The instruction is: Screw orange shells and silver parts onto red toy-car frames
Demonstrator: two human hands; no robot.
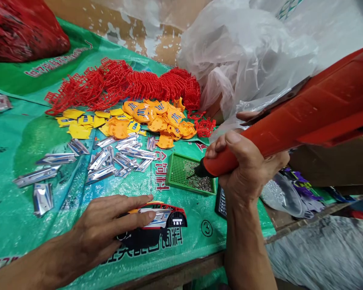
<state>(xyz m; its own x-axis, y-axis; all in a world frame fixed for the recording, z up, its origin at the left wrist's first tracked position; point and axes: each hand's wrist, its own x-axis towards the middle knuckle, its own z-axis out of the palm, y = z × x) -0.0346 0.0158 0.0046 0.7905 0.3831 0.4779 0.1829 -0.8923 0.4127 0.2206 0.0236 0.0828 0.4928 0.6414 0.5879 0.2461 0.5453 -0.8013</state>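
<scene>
My right hand [245,169] is wrapped round a red electric screwdriver [278,121], which slants down to the left. Its dark bit points into a green perforated tray [172,171] holding many small screws [202,183]; whether a screw sits on the tip is too small to tell. Under my left hand [105,221] lies a toy car [163,217] with black, red, silver and orange parts. The fingers grip it from above and the thumb side is hidden. The car rests on the green sheet, in front of the tray.
Behind lie piles of red plastic frames [133,84], orange and yellow panels [157,117] and silver panels [121,157]. Clear plastic bags [245,52] bulge at the back right. A red bag [24,32] sits back left. To the right stands a clear tub [282,195].
</scene>
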